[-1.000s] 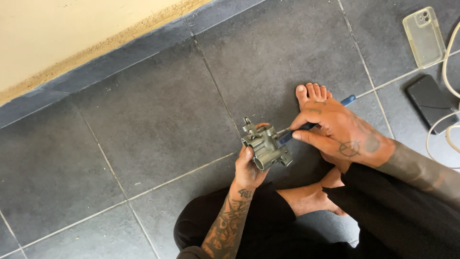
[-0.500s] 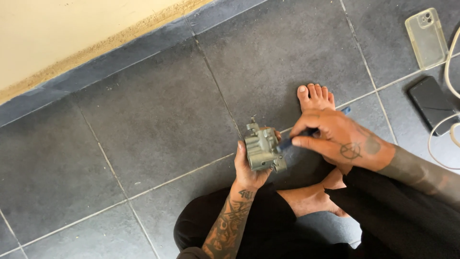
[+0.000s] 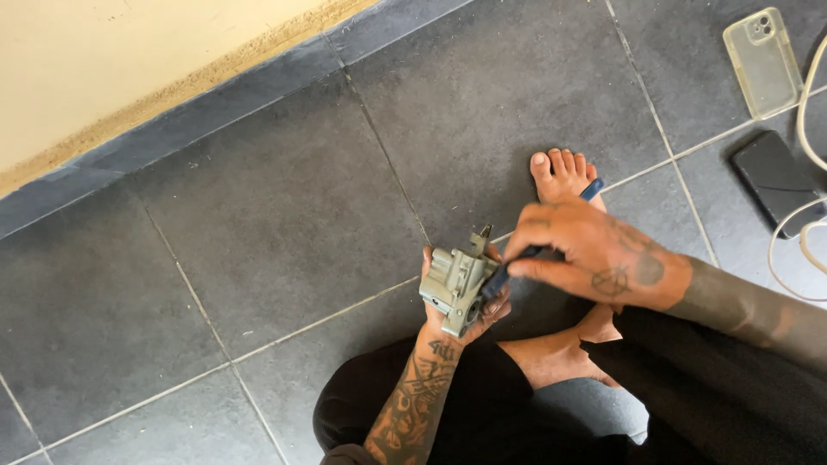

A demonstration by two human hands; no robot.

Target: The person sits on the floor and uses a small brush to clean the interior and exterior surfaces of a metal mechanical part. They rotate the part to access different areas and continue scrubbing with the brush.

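My left hand (image 3: 472,312) grips a small grey metal engine part, a carburetor-like block (image 3: 455,281), from below and holds it up above my lap. My right hand (image 3: 594,255) holds a blue-handled screwdriver (image 3: 591,189); its dark shaft runs down to the right side of the metal block, where the tip is hidden between my fingers. My bare foot (image 3: 564,172) rests on the grey tiled floor (image 3: 284,207) just behind the right hand. I sit cross-legged in black trousers.
A clear phone case (image 3: 763,60) and a dark phone (image 3: 775,179) lie on the tiles at the far right, with a white cable (image 3: 803,226) looping beside them. A cream wall (image 3: 112,60) with a rough lower edge runs along the upper left.
The metal block has turned in my left hand, showing a flatter face. My right hand has shifted left and down, bringing the screwdriver against the block's right side.
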